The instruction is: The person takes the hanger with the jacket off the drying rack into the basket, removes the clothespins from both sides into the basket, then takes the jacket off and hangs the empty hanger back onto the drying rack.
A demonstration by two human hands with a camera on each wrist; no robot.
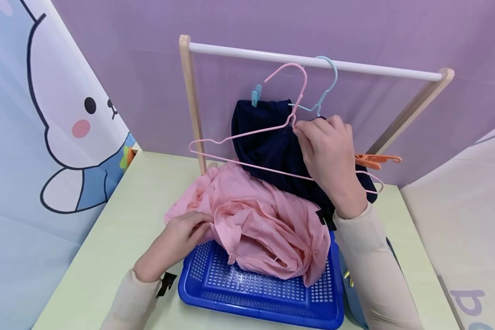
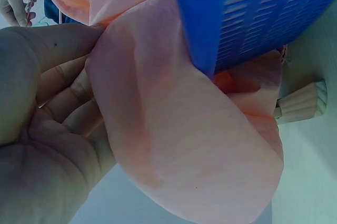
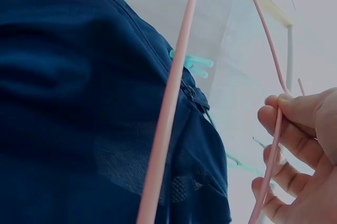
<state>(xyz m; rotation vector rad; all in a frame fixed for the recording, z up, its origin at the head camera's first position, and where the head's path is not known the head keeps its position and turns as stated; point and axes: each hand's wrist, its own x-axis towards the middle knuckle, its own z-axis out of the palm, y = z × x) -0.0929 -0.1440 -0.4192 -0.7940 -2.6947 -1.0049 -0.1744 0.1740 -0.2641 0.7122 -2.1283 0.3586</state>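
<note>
Thumb to finger, the right hand (image 1: 329,149) pinches a pink hanger (image 1: 259,131), likely light and stiff, below its hook before a rack (image 1: 239,52). The left hand (image 1: 183,233) pinches a garment (image 1: 268,201) heaped over a basket (image 1: 255,309); limp-looking, it should handle best by an edge.

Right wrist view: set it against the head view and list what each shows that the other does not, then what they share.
Only the right wrist view: the palm side of the right hand and a pale, mesh-like patch on the navy garment.

Only the head view: the blue basket, the orange clip and the cartoon figure.

Both: the right hand pinching the pink hanger, the navy garment and the light-blue clip.
</note>
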